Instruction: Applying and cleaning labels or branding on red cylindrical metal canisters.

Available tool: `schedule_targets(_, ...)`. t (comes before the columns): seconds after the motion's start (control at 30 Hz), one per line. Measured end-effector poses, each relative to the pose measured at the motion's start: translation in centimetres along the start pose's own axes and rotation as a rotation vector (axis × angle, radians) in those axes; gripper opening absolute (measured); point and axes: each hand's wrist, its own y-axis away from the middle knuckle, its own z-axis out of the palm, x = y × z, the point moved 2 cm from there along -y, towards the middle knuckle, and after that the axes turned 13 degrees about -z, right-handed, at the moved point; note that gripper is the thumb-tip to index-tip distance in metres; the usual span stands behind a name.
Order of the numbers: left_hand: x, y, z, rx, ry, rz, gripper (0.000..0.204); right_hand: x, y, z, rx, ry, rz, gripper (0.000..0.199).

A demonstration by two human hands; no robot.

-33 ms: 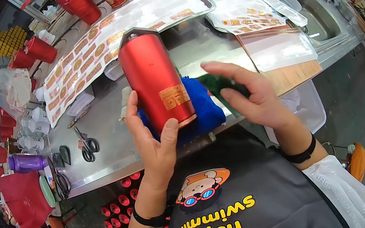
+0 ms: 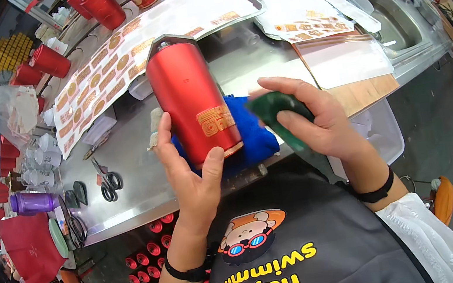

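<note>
A shiny red metal canister (image 2: 190, 97) lies tilted on a folded blue cloth (image 2: 258, 136), with a gold patterned decal near its lower end. My left hand (image 2: 190, 174) closes round that lower end, thumb in front and fingers along the left side. To the right of the canister, apart from it, my right hand (image 2: 318, 121) pinches a flat dark green scraper (image 2: 281, 112) between thumb and fingers. A dark angular rim (image 2: 186, 35) shows behind the canister's far end; the rest of it is hidden.
Sheets of gold decals (image 2: 103, 72) and more decal sheets (image 2: 306, 7) cover the back of the metal table. Black scissors (image 2: 107, 181), a purple container (image 2: 34, 201) and a wooden board (image 2: 361, 96) lie around. A sink (image 2: 396, 14) is at the right; red canisters (image 2: 101, 7) stand behind.
My right hand has shifted slightly right, away from the canister, and more of the green scraper shows. The canister and my left hand stay almost in place.
</note>
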Motion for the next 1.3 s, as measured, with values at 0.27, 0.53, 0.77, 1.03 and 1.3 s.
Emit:
schedule_targets(0.27, -0.3, -0.1, -0.1, 0.026, -0.135, 0.066, 0.078, 0.2, 1.0, 0.8, -0.183, -0.286, 0.284, 0.038)
schedule_targets(0.53, -0.3, -0.1, -0.2, 0.03, -0.27, 0.105, 0.076, 0.4, 0.9, 0.9, -0.173, -0.267, 0.291, 0.036)
schedule_targets(0.77, -0.3, 0.0, -0.2, 0.036, -0.279, 0.094, 0.077, 1.1, 1.0, 1.0, -0.181, -0.272, 0.239, 0.035)
schedule_targets(1.03, -0.3, 0.0, -0.1, 0.033, -0.248, 0.091, 0.078, 0.6, 0.7, 0.6, -0.242, -0.177, 0.231, 0.035)
schedule_targets(1.3, -0.3, 0.0, -0.2, 0.027, -0.251, 0.086, 0.078, 0.6, 0.6, 0.9, -0.23, -0.23, 0.258, 0.035)
